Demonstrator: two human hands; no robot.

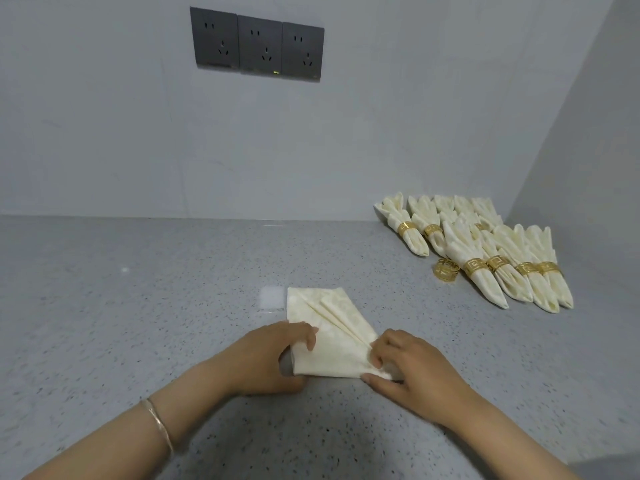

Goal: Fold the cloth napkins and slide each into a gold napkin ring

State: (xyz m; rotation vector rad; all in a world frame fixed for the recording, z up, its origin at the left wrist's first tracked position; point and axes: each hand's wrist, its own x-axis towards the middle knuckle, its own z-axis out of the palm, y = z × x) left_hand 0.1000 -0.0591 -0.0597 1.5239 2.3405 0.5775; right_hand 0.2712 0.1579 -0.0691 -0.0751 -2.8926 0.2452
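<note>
A cream cloth napkin (332,327) lies partly pleated on the grey speckled countertop (138,306), its folds fanning out away from me. My left hand (277,355) grips the napkin's left near edge, fingers curled over it. My right hand (405,365) pinches the gathered pleats at the napkin's right near corner. One loose gold napkin ring (446,269) stands on the counter to the far right, beside the finished pile.
Several folded cream napkins in gold rings (485,254) lie in rows at the back right corner, against the walls. Three dark wall sockets (258,45) sit on the grey wall ahead. A bangle circles my left wrist.
</note>
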